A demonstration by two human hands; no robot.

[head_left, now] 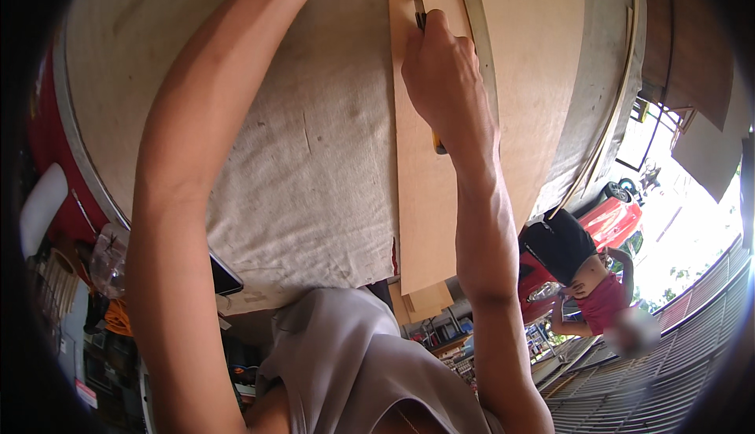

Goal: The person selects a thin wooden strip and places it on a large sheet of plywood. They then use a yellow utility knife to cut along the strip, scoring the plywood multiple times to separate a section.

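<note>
My right hand is closed around a utility knife, whose yellow end shows below the wrist. Its blade points away from me over a long, thin, light-brown wood sheet. Just right of the hand, a long narrow straightedge lies along the wood; the fisheye view bends it. Across the upper left reaches my left forearm, and the left hand is beyond the top edge. Beneath the wood sheet is a worktable covered in creased beige cloth.
Another pale wood sheet lies to the right, with thin wood strips past it. A dark phone rests at the table's near edge. Beyond the right side are a person in a red top and a red vehicle. Clutter fills the lower left.
</note>
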